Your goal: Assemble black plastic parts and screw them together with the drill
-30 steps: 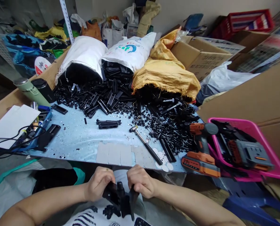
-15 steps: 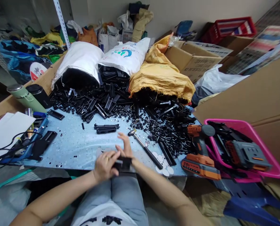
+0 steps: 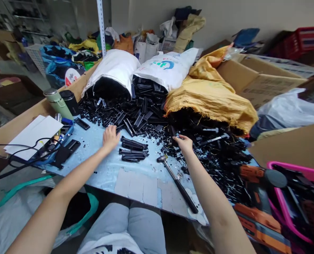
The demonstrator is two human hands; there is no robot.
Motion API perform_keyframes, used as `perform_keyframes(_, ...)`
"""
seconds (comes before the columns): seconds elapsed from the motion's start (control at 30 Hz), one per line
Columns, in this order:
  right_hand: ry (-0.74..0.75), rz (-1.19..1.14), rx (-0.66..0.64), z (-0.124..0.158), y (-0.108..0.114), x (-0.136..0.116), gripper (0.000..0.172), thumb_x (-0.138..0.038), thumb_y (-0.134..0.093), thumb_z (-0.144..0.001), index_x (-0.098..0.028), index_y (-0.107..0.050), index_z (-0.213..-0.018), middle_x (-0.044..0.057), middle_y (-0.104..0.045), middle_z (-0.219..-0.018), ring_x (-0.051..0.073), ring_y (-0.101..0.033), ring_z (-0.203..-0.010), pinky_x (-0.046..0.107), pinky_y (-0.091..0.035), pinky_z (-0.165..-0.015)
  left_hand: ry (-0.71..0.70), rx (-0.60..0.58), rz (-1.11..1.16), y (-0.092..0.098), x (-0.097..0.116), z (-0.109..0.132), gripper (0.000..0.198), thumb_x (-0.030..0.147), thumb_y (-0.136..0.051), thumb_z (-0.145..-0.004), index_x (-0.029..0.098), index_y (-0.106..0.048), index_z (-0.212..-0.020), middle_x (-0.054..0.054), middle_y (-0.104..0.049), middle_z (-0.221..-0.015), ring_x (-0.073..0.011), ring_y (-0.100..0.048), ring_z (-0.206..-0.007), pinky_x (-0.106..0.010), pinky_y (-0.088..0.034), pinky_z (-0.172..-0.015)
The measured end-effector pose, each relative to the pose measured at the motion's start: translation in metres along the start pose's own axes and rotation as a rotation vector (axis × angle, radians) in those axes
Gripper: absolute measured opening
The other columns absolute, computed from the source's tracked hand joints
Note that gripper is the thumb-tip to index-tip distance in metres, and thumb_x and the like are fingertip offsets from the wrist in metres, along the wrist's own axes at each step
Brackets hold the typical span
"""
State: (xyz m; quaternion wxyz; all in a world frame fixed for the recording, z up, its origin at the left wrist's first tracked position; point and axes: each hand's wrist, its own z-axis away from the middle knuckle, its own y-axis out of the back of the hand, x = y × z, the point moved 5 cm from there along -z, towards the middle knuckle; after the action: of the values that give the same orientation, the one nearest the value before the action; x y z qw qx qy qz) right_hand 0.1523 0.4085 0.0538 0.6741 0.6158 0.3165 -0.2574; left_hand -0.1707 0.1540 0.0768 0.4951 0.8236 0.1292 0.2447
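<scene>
My left hand [image 3: 110, 138] reaches to the near edge of a heap of small black parts [image 3: 98, 111], its fingers curled down and closed; what they hold, if anything, is hidden. Between the thumb and fingers of my right hand [image 3: 185, 143] is a flat black strip-shaped part [image 3: 172, 131], just in front of the yellow sack. Two groups of long black assembled pieces [image 3: 134, 155] lie one behind the other on the blue tabletop [image 3: 101, 169], between my hands. A hammer [image 3: 179, 185] with a black handle rests left of my right forearm.
White sacks [image 3: 114, 65] and a yellow sack [image 3: 212, 97] spill black parts across the back. Loose screws and pins [image 3: 227, 183] spread on the right. An orange cordless drill [image 3: 259, 211] stands beside a pink basket [image 3: 291, 211]. Bottle, cup and blue tool tray [image 3: 69, 135] sit left.
My hands have parted from the front edge, moving forward to the left and right. The black piece they held is gone from there; a second group now lies by the first. The view has shifted.
</scene>
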Motion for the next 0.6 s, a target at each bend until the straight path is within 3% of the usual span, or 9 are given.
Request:
perform_keyframes(0.1,0.287,-0.082,-0.187,0.060,0.003,-0.005,0.053,-0.036,-0.064,-0.074,-0.009,-0.056,-0.118,0.009,-0.063,-0.092,0.012,-0.056,-0.063,0.026,-0.048,-0.061,0.290,-0.037,-0.070,0.004,-0.070,-0.034,0.049,0.038,-0.048,-0.084,0.005,-0.048,-0.121,-0.022,-0.053,-0.117,-0.0324,-0.049,-0.111,-0.041,-0.041,-0.090)
perform_keyframes(0.17,0.543,-0.005,-0.428,0.118,-0.006,-0.015,0.045,-0.032,-0.062,-0.076,-0.014,-0.058,-0.116,0.009,-0.062,-0.098,0.013,-0.056,-0.065,0.028,-0.050,-0.061,0.359,-0.094,-0.081,-0.005,-0.095,-0.046,0.051,0.038,-0.053,-0.079,0.003,-0.050,-0.116,-0.024,-0.054,-0.114,-0.0346,-0.050,-0.109,-0.042,-0.042,-0.088)
perform_keyframes(0.27,0.889,0.200,-0.737,0.202,-0.024,-0.028,0.039,-0.019,-0.057,-0.076,-0.018,-0.059,-0.115,0.010,-0.060,-0.109,0.018,-0.059,-0.086,0.032,-0.051,-0.075,0.378,-0.168,-0.036,-0.023,-0.106,-0.052,0.042,0.033,-0.053,-0.077,0.004,-0.057,-0.107,-0.023,-0.058,-0.109,-0.0343,-0.053,-0.105,-0.042,-0.043,-0.087)
perform_keyframes(0.37,1.073,0.408,-0.800,0.244,-0.036,-0.033,0.045,-0.008,-0.052,-0.076,-0.022,-0.058,-0.118,0.009,-0.055,-0.122,0.022,-0.055,-0.106,0.036,-0.046,-0.090,0.362,-0.176,-0.001,-0.031,-0.107,-0.050,0.032,0.028,-0.048,-0.080,0.009,-0.060,-0.104,-0.019,-0.060,-0.107,-0.0301,-0.054,-0.104,-0.039,-0.042,-0.089)
perform_keyframes(0.47,0.997,0.557,-0.609,0.248,-0.039,-0.032,0.042,-0.010,-0.045,-0.083,-0.024,-0.058,-0.119,0.010,-0.052,-0.128,0.024,-0.053,-0.110,0.039,-0.044,-0.091,0.322,-0.038,0.050,-0.016,-0.106,-0.047,0.029,0.027,-0.046,-0.082,0.012,-0.058,-0.104,-0.015,-0.059,-0.111,-0.0276,-0.051,-0.110,-0.038,-0.039,-0.093)
perform_keyframes(0.53,0.757,0.638,-0.428,0.243,-0.041,-0.026,0.039,-0.024,-0.043,-0.089,-0.020,-0.054,-0.126,0.015,-0.061,-0.112,0.026,-0.060,-0.096,0.039,-0.048,-0.081,0.291,0.125,0.119,0.004,-0.098,-0.039,0.029,0.027,-0.048,-0.082,0.010,-0.056,-0.105,-0.015,-0.059,-0.111,-0.0263,-0.050,-0.110,-0.038,-0.038,-0.095)
perform_keyframes(0.6,0.499,0.674,-0.330,0.244,-0.045,-0.018,0.055,-0.044,-0.045,-0.089,-0.013,-0.044,-0.135,0.016,-0.066,-0.090,0.028,-0.064,-0.079,0.037,-0.049,-0.068,0.237,0.249,0.209,0.024,-0.078,-0.022,0.030,0.026,-0.047,-0.084,0.009,-0.052,-0.109,-0.015,-0.059,-0.108,-0.0235,-0.053,-0.105,-0.036,-0.039,-0.094)
